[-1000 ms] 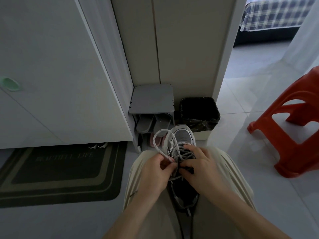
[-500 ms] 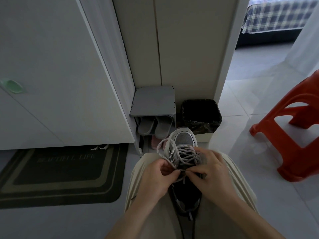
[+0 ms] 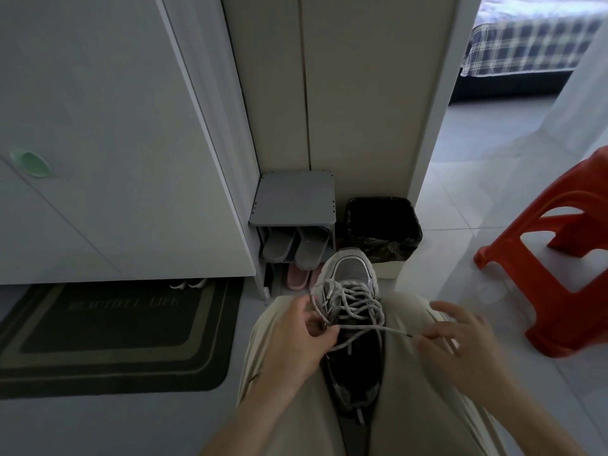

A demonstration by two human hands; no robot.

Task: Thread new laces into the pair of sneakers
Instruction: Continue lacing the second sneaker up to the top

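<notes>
A grey and white sneaker (image 3: 351,274) lies between my knees, toe pointing away from me. A pale speckled lace (image 3: 357,302) criss-crosses its upper eyelets in loose loops. My left hand (image 3: 301,337) grips the shoe's left side at the eyelets, fingers curled over the lace there. My right hand (image 3: 460,343) is out to the right of the shoe and pinches the dark tip of the lace (image 3: 409,335), which runs taut back to the shoe. The heel end of the shoe sits low between my thighs in shadow.
A small grey shoe rack (image 3: 292,205) with slippers stands just ahead, a black-lined bin (image 3: 383,225) beside it. A red plastic stool (image 3: 556,258) is at the right. A dark doormat (image 3: 115,330) lies at the left below a white door.
My right hand has left the shoe's tongue and swung out to the right, drawing one lace end taut. My left hand stays on the shoe's left side.
</notes>
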